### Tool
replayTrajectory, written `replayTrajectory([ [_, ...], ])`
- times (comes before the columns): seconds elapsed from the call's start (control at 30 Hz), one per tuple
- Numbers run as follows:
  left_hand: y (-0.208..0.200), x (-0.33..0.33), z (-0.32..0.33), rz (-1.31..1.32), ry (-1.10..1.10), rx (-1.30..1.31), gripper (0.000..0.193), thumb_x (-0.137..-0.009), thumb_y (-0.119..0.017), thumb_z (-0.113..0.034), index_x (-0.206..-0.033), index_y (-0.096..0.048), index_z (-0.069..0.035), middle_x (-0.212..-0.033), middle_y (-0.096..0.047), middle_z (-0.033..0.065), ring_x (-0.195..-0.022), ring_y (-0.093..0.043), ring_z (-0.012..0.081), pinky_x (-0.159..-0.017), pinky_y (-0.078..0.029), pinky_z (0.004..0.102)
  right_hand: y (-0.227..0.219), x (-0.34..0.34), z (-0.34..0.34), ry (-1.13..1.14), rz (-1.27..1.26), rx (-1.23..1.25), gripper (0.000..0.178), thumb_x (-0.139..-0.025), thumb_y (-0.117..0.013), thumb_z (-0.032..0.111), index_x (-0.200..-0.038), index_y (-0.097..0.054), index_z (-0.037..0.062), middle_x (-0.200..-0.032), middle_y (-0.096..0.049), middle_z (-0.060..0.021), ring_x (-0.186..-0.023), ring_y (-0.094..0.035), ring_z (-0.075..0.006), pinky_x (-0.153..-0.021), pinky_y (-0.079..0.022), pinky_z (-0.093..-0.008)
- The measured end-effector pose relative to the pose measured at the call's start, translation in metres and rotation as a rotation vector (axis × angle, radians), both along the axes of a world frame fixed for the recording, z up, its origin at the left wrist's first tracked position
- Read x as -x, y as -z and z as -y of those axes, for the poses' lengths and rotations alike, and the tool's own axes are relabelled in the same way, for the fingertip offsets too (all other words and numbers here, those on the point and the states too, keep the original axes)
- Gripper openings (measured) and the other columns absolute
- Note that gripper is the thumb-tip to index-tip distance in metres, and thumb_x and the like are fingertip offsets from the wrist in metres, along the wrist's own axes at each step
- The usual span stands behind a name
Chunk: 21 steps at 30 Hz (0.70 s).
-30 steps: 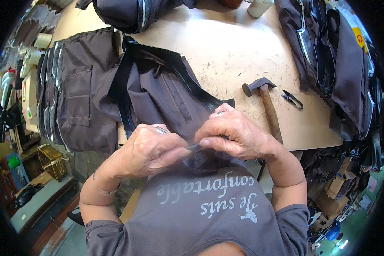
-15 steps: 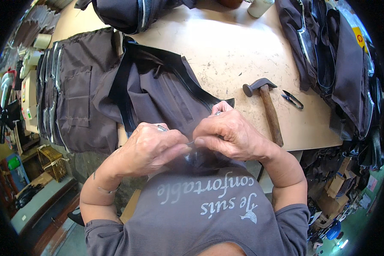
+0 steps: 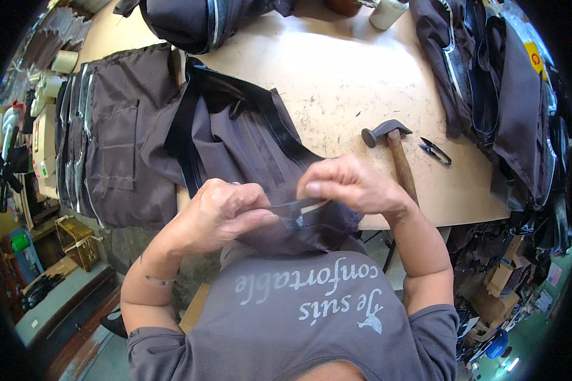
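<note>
A dark brown fabric piece (image 3: 232,130) with a glossy black edge strip (image 3: 260,95) lies on the table and comes over its front edge towards me. My left hand (image 3: 225,213) is closed, thumb and fingers pinching the dark glossy near edge (image 3: 286,211) of this piece. Just to the right, my right hand (image 3: 346,184) is held a little higher over the same edge, with thumb and fingertips pressed together. A pale narrow streak shows below its fingers; whether it is a strip or glare is unclear. What the right fingertips hold cannot be made out.
A hammer (image 3: 397,152) with a wooden handle and small black thread snips (image 3: 435,152) lie on the table (image 3: 362,89) to the right. Stacked brown fabric pieces (image 3: 117,136) are at left, more (image 3: 518,127) at right. A dark bundle (image 3: 178,22) and white container (image 3: 388,14) stand behind.
My right hand has moved slightly up and right, away from the left hand. More of the dark glossy edge now shows between and below them.
</note>
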<state>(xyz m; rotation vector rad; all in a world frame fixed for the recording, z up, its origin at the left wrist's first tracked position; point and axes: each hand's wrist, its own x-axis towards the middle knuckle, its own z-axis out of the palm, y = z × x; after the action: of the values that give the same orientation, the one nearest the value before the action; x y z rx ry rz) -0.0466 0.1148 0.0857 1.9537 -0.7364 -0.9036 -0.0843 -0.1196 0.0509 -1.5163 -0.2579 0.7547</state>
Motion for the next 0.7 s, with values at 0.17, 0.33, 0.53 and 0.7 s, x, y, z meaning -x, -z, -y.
replayTrajectory([
  [0.17,0.001,-0.003,-0.004,-0.063,-0.016,0.008,0.018,-0.076,-0.068,-0.013,-0.069,-0.058,-0.001,-0.052,-0.049,0.0043,-0.046,-0.047,0.0098,-0.044,-0.035,0.0248,-0.003,0.001,0.007,0.123,0.152,0.003,0.018,-0.087,-0.053,0.017,-0.093,-0.062,0.0029,-0.079,-0.063,-0.0095,-0.076,-0.06,-0.0152,-0.074,-0.045,-0.0274],
  [0.33,0.002,-0.001,0.0,0.084,0.027,0.077,0.016,-0.076,-0.068,-0.011,-0.071,-0.057,0.0,-0.054,-0.052,0.0107,-0.047,-0.051,0.0187,-0.047,-0.039,0.0286,-0.004,0.0,-0.004,-0.004,0.481,0.196,0.02,-0.082,-0.057,0.023,-0.09,-0.064,0.006,-0.071,-0.062,-0.0142,-0.069,-0.061,-0.0278,-0.067,-0.047,-0.0337],
  [0.53,-0.002,0.004,0.009,0.277,0.019,-0.024,0.021,-0.071,-0.072,-0.013,-0.064,-0.056,-0.001,-0.055,-0.052,0.0084,-0.052,-0.053,0.0201,-0.051,-0.04,0.0299,-0.01,0.001,-0.016,0.006,0.536,0.207,0.013,-0.077,-0.062,0.018,-0.079,-0.062,0.0055,-0.062,-0.058,-0.0164,-0.061,-0.059,-0.0324,-0.057,-0.046,-0.0402],
  [0.7,0.007,-0.011,-0.008,0.147,-0.088,-0.008,0.011,-0.075,-0.067,-0.015,-0.075,-0.063,-0.005,-0.067,-0.059,0.0106,-0.069,-0.058,0.0246,-0.071,-0.044,0.0334,-0.017,0.015,-0.024,0.069,0.738,0.238,0.012,-0.077,-0.06,0.017,-0.071,-0.057,0.0071,-0.056,-0.054,-0.0112,-0.056,-0.056,-0.0288,-0.064,-0.045,-0.0378],
])
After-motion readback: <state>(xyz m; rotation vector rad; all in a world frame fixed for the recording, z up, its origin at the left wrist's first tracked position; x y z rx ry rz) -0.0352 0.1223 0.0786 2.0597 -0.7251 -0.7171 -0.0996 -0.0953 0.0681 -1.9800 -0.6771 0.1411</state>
